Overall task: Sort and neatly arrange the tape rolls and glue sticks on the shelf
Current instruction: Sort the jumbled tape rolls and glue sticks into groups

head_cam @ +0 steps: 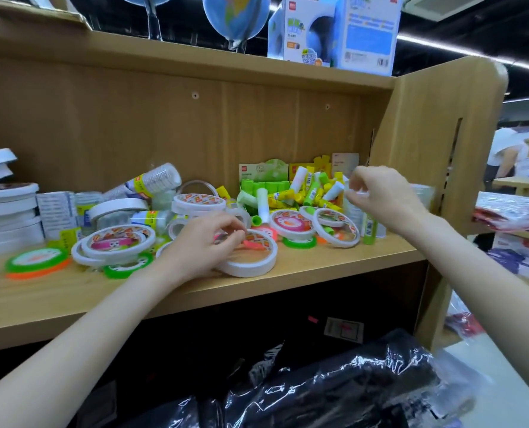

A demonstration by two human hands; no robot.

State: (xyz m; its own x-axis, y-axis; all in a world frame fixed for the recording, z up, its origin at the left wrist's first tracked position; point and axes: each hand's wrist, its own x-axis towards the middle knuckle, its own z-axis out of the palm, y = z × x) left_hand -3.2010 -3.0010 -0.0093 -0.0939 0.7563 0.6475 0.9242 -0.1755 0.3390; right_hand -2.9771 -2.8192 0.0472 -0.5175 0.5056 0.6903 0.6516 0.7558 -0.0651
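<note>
Wooden shelf [334, 257] boards fill the shop corner, and they are messy with sticky things. Left hand [201, 242] is low on the shelf, and its grip is pinched nearly closed on a thin pink tape ring [255, 243]. That ring lies on top of a big white tape roll [251, 264] near the front edge. Right hand [383, 199] is up higher, fingers curled in; the hand is blurry, so I cannot tell if its grip has hold of anything. Just behind and beside it is a heap of glue sticks [312, 188], yellow, green and white, lying every which way. A green box [263, 173] stands at the back of that heap. More white tape rolls [115, 242] with bright labels lie to the left, some leaning on each other. A green ring on an orange ring [36, 264] sits apart from them. Tall stacks of white rolls [7, 211] stand at the far left. Shiny black bags [334, 393] lie below the shelf.
</note>
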